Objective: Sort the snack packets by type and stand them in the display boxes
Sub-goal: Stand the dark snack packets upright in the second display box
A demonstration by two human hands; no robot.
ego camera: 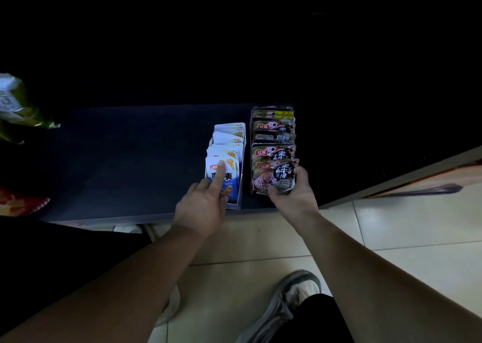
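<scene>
Two narrow display boxes stand side by side on a dark shelf. The white display box on the left holds a row of upright blue-and-white snack packets. My left hand touches the frontmost blue-and-white packet, with the index finger straight up its face. The dark display box on the right holds several dark packets printed with meat. My right hand grips the frontmost dark packet at its lower right corner, thumb on its face.
The dark shelf runs left from the boxes, and its front edge lies just under my hands. A green-and-white bag hangs at the far left, with a red-orange packet below it. Tiled floor and my grey shoe lie below.
</scene>
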